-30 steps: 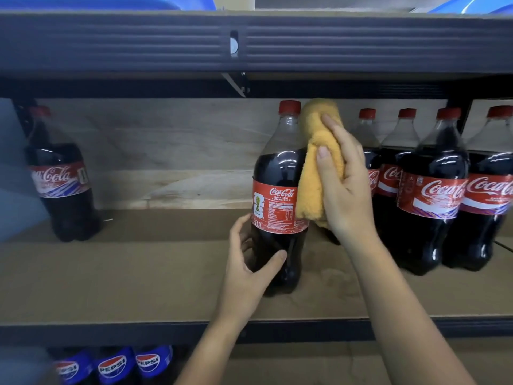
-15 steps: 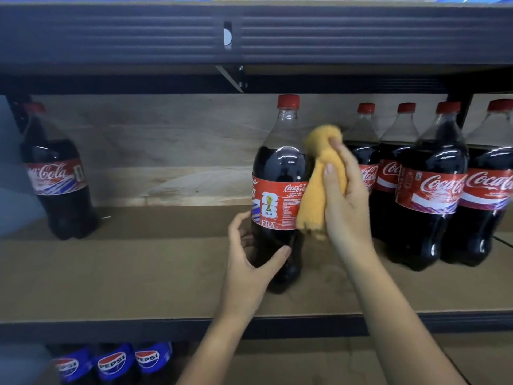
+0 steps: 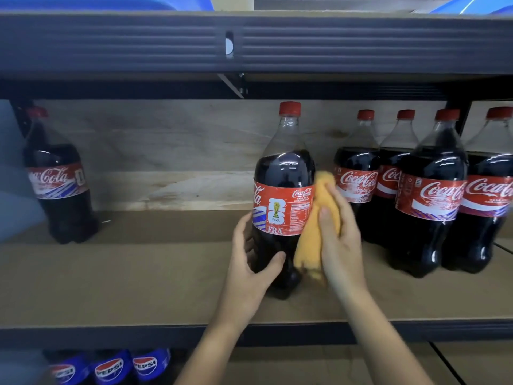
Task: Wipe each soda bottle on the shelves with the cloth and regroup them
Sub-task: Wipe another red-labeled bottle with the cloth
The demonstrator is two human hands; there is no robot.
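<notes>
A large Coca-Cola bottle (image 3: 283, 173) with a red cap stands upright in the middle of the brown shelf (image 3: 138, 279). My left hand (image 3: 249, 259) grips its lower body from the left, thumb across the front. My right hand (image 3: 338, 234) presses a yellow cloth (image 3: 311, 240) against the bottle's right side, at label height and below. Several more Coca-Cola bottles (image 3: 427, 195) stand grouped at the right of the shelf. One lone Coca-Cola bottle (image 3: 59, 179) stands at the far left.
A dark metal beam of the upper shelf (image 3: 249, 43) runs across just above the bottle caps. Pepsi bottles (image 3: 111, 368) sit on the lower shelf at bottom left. A pale wooden back panel (image 3: 172, 151) closes the shelf behind.
My right hand has slid the yellow cloth down the bottle's right side, from the neck to the label and lower body. The left hand keeps its grip; the bottle has turned slightly.
</notes>
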